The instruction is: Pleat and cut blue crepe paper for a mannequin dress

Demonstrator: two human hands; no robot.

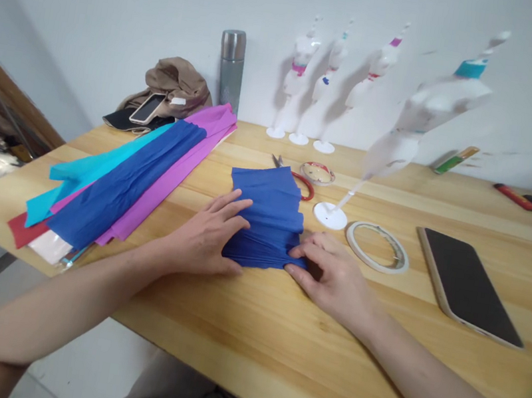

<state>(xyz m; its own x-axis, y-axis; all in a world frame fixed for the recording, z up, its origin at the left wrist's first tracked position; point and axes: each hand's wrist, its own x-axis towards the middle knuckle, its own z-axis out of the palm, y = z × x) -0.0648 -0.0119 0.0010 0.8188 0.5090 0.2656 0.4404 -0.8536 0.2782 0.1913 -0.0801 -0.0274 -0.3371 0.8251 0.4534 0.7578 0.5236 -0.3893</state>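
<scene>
A piece of blue crepe paper (269, 206) lies on the wooden table, gathered into narrow pleats along its near edge. My left hand (210, 234) rests on its left side with fingers spread, the thumb at the near corner. Thumb and fingers of my right hand (329, 273) pinch the pleated near right corner. Behind the paper lie red-handled scissors (308, 189), partly covered by it. A small white mannequin (395, 145) with a teal neck band stands on a round base beyond my right hand. A roll of white tape (377, 247) lies beside that base.
Crepe paper strips (133, 171) in several colours lie at the left. Three mannequins (303, 64) stand by the wall, near a thermos (231, 69). A clear tape roll (318, 172) sits behind the scissors. At right lies a large phone (469, 282); a brown cloth (178, 84) holds a smaller phone (148, 108).
</scene>
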